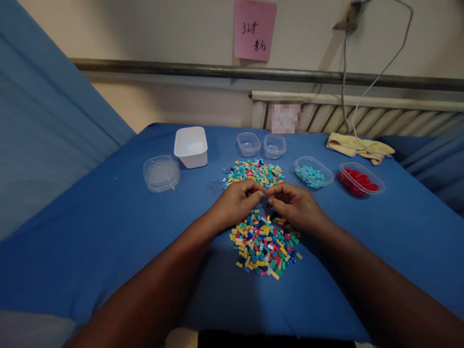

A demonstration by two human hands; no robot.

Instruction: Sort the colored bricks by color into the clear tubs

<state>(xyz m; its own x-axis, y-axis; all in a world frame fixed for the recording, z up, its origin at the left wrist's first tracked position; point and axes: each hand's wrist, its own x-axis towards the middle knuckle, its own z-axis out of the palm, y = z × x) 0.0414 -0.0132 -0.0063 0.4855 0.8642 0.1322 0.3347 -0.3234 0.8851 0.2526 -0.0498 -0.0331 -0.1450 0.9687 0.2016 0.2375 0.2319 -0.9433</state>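
Note:
My left hand (241, 200) and my right hand (295, 205) meet fingertip to fingertip between two heaps of small coloured toy bricks. Both are closed in a pinch; whatever sits between the fingertips is too small to make out. Just below the hands lies the near brick heap (266, 246), mixed yellow, blue, red, green and white. Behind them spreads the far brick heap (255, 171), with much turquoise in it, partly covered by my fingers.
On the blue cloth (145, 261) stand a white tub (191, 147), stacked clear lids (162, 174), two small clear tubs (248, 145), a tub of turquoise bricks (312, 174) and a tub of red pieces (358, 181). A yellow cloth (357, 146) lies near the radiator (395, 116).

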